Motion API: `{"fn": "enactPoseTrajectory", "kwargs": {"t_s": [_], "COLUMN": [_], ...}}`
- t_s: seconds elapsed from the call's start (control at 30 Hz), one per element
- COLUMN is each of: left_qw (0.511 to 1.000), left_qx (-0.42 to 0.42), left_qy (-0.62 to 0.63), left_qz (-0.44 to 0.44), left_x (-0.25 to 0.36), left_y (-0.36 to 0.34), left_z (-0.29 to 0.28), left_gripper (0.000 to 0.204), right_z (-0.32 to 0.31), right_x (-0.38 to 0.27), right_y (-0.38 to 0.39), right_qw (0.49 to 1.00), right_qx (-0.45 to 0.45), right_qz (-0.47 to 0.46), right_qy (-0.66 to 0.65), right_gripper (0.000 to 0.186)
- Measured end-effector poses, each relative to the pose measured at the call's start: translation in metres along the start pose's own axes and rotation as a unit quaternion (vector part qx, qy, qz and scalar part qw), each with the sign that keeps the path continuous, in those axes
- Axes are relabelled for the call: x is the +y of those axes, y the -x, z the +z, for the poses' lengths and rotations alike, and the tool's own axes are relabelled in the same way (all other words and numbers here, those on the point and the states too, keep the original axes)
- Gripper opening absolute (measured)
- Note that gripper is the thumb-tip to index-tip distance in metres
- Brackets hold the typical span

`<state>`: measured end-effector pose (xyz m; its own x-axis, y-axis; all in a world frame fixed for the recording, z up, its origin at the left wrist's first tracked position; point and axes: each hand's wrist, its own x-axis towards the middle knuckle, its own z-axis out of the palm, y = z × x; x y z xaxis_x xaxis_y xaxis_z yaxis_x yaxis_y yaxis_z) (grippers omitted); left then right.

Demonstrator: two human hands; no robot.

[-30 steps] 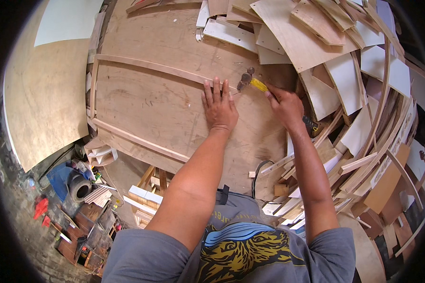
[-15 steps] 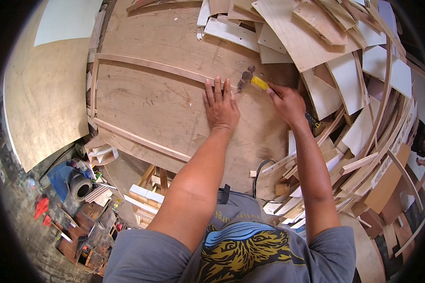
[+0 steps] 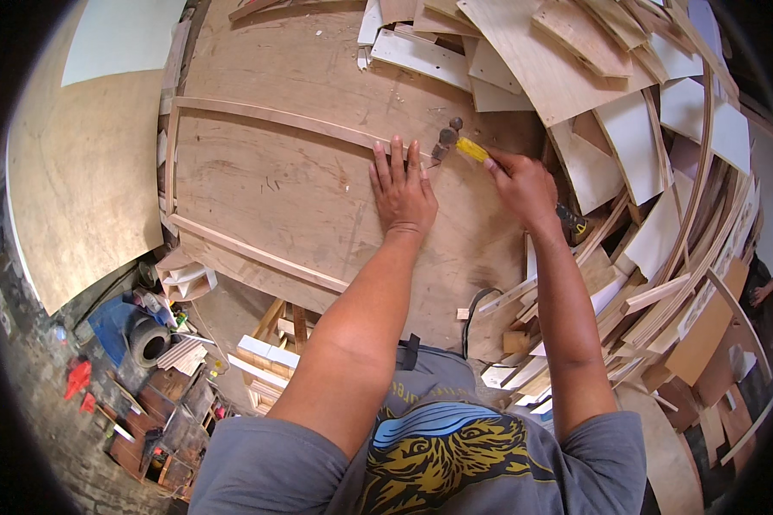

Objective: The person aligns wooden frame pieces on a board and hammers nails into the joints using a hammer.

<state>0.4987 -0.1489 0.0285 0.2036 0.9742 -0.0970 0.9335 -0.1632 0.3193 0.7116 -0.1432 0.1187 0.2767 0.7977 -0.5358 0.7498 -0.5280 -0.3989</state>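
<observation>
My right hand (image 3: pixel 524 190) is wrapped round the yellow-and-black handle of a hammer (image 3: pixel 471 149). The dark metal head is at the right end of a long thin wooden strip (image 3: pixel 275 115); whether it touches the wood I cannot tell. Just left of the hammer, my left hand (image 3: pixel 403 197) lies flat, its outstretched fingertips over the strip. At its left end that strip meets a short strip (image 3: pixel 172 154), which runs down to a near long strip (image 3: pixel 249 250), partly hidden behind my left forearm. These strips lie on a plywood board (image 3: pixel 275 189).
Plywood offcuts and white boards (image 3: pixel 618 154) are heaped on the right. A large panel (image 3: pixel 86 172) stands at the left. Below it are tools and a grey roll (image 3: pixel 149 339) on the floor. Another person's hand (image 3: pixel 760 293) shows at the right edge.
The hammer head has shifted very slightly and looks sharper, and more of its handle end shows below my right hand. My left hand stays in place. The other person's hand has moved slightly.
</observation>
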Motion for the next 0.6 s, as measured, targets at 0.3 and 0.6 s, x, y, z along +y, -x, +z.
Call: {"fn": "enactPoseTrajectory", "kwargs": {"t_s": [0.3, 0.6], "left_qw": [1.000, 1.000], "left_qx": [0.003, -0.009], "left_qy": [-0.003, -0.008], "left_qz": [-0.001, -0.004], "left_x": [-0.001, 0.000], "left_y": [0.000, 0.001], "left_z": [0.002, 0.001], "left_gripper": [0.060, 0.060], "right_z": [-0.010, -0.005], "right_x": [-0.008, -0.005], "right_y": [0.002, 0.000], "right_qw": [0.999, 0.999], "right_qx": [0.007, -0.006], "right_qz": [-0.013, 0.005], "right_qy": [0.035, 0.037], "right_gripper": [0.033, 0.035]}}
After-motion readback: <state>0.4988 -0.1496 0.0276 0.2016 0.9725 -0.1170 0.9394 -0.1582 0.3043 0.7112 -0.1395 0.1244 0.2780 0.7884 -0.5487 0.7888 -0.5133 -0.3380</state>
